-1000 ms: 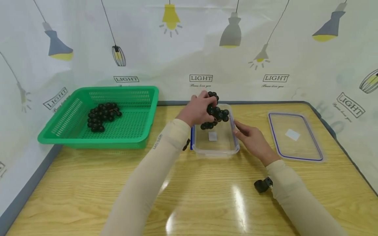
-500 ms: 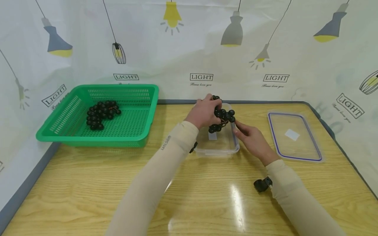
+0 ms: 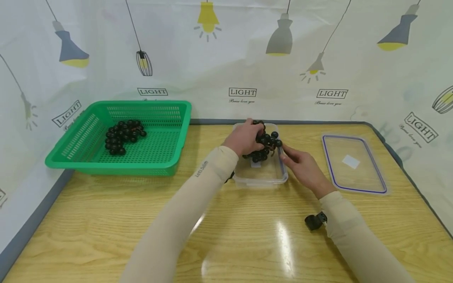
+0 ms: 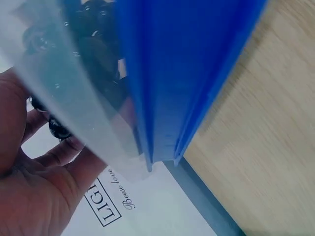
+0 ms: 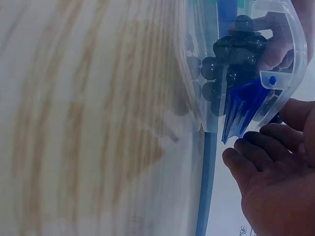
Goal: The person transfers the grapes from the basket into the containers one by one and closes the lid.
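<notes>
In the head view my left hand grips a bunch of black grapes from above, low inside a clear plastic container. Some grapes overlap the container's right rim. My right hand holds the right side, thumb at the rim and fingers outside. Through the wall, the right wrist view shows the grapes and, beside my fingers, a lowered blue latch. Another blue latch fills much of the left wrist view, with my left palm behind the wall.
A green basket stands at the left, with another bunch of black grapes in it. To the right lies a clear lid with a blue seal. A printed backdrop rises behind the wooden table.
My left hand has moved right and slightly down with the grapes, which now sit lower in the container. The right hand stays at the container's side.
</notes>
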{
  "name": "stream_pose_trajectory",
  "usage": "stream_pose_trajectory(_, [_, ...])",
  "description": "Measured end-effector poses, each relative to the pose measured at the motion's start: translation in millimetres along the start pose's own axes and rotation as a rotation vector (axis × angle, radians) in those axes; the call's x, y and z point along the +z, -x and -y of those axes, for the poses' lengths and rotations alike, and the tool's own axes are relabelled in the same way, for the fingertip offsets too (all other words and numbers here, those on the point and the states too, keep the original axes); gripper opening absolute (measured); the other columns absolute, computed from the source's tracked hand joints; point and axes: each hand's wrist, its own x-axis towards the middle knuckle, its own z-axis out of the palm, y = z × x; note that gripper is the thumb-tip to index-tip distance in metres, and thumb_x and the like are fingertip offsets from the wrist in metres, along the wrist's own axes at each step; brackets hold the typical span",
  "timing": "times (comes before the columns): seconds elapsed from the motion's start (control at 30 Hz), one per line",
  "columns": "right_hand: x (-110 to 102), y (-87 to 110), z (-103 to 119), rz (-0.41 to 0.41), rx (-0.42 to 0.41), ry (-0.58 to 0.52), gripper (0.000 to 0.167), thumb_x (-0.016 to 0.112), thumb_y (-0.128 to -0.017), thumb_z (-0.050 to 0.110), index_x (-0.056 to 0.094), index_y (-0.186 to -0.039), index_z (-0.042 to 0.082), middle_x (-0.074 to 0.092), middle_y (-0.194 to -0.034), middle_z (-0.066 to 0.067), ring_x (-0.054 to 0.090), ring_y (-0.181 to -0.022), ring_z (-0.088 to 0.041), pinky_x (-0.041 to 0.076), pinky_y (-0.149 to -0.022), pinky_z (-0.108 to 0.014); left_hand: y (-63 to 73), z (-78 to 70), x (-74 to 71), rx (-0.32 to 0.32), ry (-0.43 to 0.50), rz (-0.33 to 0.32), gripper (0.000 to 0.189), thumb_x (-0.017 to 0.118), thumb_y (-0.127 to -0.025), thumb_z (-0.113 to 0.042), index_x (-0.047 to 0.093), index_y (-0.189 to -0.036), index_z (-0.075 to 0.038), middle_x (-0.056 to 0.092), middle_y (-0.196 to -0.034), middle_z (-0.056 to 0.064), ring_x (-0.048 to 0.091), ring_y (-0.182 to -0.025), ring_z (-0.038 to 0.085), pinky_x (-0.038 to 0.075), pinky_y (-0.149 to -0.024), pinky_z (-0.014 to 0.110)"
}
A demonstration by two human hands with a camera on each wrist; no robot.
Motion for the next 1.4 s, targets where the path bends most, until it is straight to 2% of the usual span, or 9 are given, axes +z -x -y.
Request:
stream_pose_trajectory(0.2, [-0.8,0.1,0.2,-0.006,-0.001,-0.013,0.055,0.048,-0.105,0.032,0.033,-0.152,0.008,0.038,-0.152,-0.015,0.040,-0.135,-0.034,0.033,-0.108,-0.049,-1.8,1.9,5.9,-0.024,0.013,-0.025,0.035,0.069,-0.092,-0.043,0.056,-0.112,-0.018,0.048,-0.113,0.006,0.055,-0.082,0.016,0.049,-0.072,0.030])
stream_pose_trajectory(0.37, [-1.5,2.1,2.7,0.003,-0.007,-0.017,0.056,0.047,-0.105,0.032,0.031,-0.153,0.007,0.036,-0.153,-0.015,0.039,-0.135,-0.034,0.032,-0.109,-0.050,0.7,1.4,11.4,-0.022,-0.046,-0.060,0.043,0.066,-0.093,-0.047,0.054,-0.125,-0.021,0.048,-0.119,0.007,0.058,-0.080,0.017,0.051,-0.070,0.031])
stream_pose_trajectory(0.5, [-1.5,3.3,3.1,0.006,-0.002,-0.017,0.057,0.047,-0.105,0.032,0.030,-0.153,0.007,0.036,-0.153,-0.014,0.039,-0.135,-0.035,0.033,-0.108,-0.050,4.1,0.3,16.3,0.039,-0.230,-0.147,0.057,0.062,-0.092,-0.053,0.048,-0.142,-0.027,0.047,-0.131,0.009,0.061,-0.090,0.022,0.054,-0.073,0.035])
stream_pose_trajectory(0.67, [-1.5,3.6,2.1,0.004,-0.015,-0.026,0.056,0.047,-0.106,0.032,0.031,-0.153,0.007,0.036,-0.152,-0.015,0.039,-0.135,-0.035,0.033,-0.108,-0.050,8.0,4.5,19.6,0.159,-0.434,-0.268,0.056,0.063,-0.090,-0.058,0.055,-0.138,-0.031,0.042,-0.141,0.007,0.053,-0.113,0.027,0.054,-0.079,0.036])
stream_pose_trajectory(0.77, [-1.4,3.3,1.2,0.007,-0.031,-0.023,0.056,0.046,-0.106,0.032,0.031,-0.153,0.007,0.035,-0.153,-0.015,0.039,-0.135,-0.035,0.033,-0.108,-0.050,10.2,9.0,18.8,0.228,-0.427,-0.226,0.057,0.066,-0.088,-0.058,0.055,-0.138,-0.034,0.035,-0.150,0.003,0.045,-0.125,0.029,0.052,-0.087,0.042])
stream_pose_trajectory(0.9, [-1.5,3.2,0.7,0.008,-0.034,-0.024,0.056,0.046,-0.106,0.032,0.030,-0.154,0.008,0.035,-0.154,-0.014,0.039,-0.135,-0.035,0.032,-0.108,-0.050,12.8,12.2,14.6,0.256,-0.316,-0.058,0.067,0.072,-0.085,-0.054,0.047,-0.145,-0.037,0.025,-0.158,0.000,0.036,-0.135,0.035,0.042,-0.099,0.056])
stream_pose_trajectory(1.03, [-2.7,3.6,-0.3,0.002,-0.017,-0.019,0.056,0.046,-0.106,0.033,0.031,-0.154,0.009,0.035,-0.153,-0.014,0.039,-0.135,-0.035,0.033,-0.108,-0.051,11.4,11.4,12.3,0.273,-0.252,0.038,0.074,0.076,-0.085,-0.045,0.042,-0.149,-0.033,0.026,-0.158,0.001,0.039,-0.134,0.036,0.044,-0.099,0.051])
stream_pose_trajectory(1.17, [-2.6,3.1,-1.1,-0.004,-0.025,-0.015,0.056,0.046,-0.105,0.034,0.032,-0.153,0.009,0.036,-0.153,-0.013,0.039,-0.136,-0.035,0.032,-0.109,-0.050,6.4,10.8,15.3,0.295,-0.252,0.012,0.070,0.075,-0.087,-0.043,0.045,-0.148,-0.026,0.036,-0.152,0.002,0.044,-0.129,0.031,0.045,-0.099,0.042])
stream_pose_trajectory(1.4, [-2.4,0.4,-1.4,0.012,-0.045,-0.022,0.054,0.048,-0.106,0.029,0.033,-0.153,0.008,0.036,-0.153,-0.012,0.039,-0.136,-0.033,0.033,-0.108,-0.049,-1.7,7.3,24.2,0.245,-0.223,-0.078,0.058,0.066,-0.093,-0.044,0.051,-0.144,-0.022,0.047,-0.142,0.001,0.054,-0.118,0.027,0.049,-0.093,0.040])
